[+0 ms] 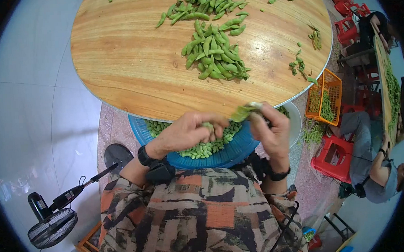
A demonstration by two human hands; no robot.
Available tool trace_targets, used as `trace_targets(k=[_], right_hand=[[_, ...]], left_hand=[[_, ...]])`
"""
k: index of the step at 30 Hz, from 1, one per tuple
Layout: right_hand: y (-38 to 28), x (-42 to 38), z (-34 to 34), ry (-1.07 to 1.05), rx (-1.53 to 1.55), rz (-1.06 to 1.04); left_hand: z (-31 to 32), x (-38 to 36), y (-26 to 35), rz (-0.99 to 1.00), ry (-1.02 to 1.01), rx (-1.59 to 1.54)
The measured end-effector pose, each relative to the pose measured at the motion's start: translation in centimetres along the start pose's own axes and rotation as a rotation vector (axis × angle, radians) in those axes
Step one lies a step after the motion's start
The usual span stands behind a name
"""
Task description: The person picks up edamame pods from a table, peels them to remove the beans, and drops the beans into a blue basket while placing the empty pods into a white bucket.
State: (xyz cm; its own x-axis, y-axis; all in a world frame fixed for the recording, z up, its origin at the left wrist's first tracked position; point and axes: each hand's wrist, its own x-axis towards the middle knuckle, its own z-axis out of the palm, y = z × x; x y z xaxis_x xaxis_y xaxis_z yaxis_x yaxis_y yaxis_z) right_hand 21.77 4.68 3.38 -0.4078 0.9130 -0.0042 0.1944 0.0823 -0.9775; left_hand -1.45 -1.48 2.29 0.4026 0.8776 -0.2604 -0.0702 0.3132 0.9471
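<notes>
My right hand (271, 130) pinches an opened green soybean pod (243, 113) just over the table's near edge. My left hand (191, 132) is beside it, fingers curled and slightly blurred, with pale green beans (207, 125) showing between them. Below both hands is a blue plastic basin (229, 158) holding many shelled beans (202, 150). On the round wooden table (130, 70) lies a pile of whole soybean pods (215, 53), beyond my hands.
More pods (209, 1) lie farther back on the table, with scraps (299, 66) at its right. A white tub (294, 121) stands by the basin. At right are an orange crate (324, 96), a red stool (334, 159) and seated people. A black fan (54, 225) is at left.
</notes>
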Motion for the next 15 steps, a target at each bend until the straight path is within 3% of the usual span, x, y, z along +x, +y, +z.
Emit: trace_targets(k=[1,4,5,6,7,8,10,11,15], right_hand=[[0.0,-0.5,-1.6,0.008,-0.058,0.016],[0.4,-2.2,-7.1,0.008,-0.377,-0.037],[1.1,-2.8,-8.6,0.006,-0.378,-0.039],[1.9,-3.3,-9.9,0.031,-0.581,-0.036],[2.3,-3.6,-10.5,0.06,-0.786,-0.035],[2.2,-3.7,-10.6,0.064,-0.79,-0.039],[1.8,-3.6,-10.6,0.1,-0.929,0.127],[1.5,-3.2,-9.5,0.207,-0.817,0.026],[1.4,-1.2,-5.7,0.212,-0.536,-0.136]], left_hand=[[-0.3,-0.3,0.3,0.09,-0.118,0.223],[-2.1,-0.4,1.9,0.26,-0.227,0.47],[-2.0,-0.4,2.9,0.182,-0.009,0.524],[-2.3,0.4,2.9,0.184,-0.008,0.524],[-2.8,1.7,2.9,0.254,0.296,0.744],[-3.3,2.8,2.7,0.323,0.608,0.955],[-3.8,4.6,1.5,0.371,0.665,1.001],[-4.0,5.1,1.0,0.411,0.718,1.048],[-3.4,5.3,0.9,0.502,0.764,1.062]])
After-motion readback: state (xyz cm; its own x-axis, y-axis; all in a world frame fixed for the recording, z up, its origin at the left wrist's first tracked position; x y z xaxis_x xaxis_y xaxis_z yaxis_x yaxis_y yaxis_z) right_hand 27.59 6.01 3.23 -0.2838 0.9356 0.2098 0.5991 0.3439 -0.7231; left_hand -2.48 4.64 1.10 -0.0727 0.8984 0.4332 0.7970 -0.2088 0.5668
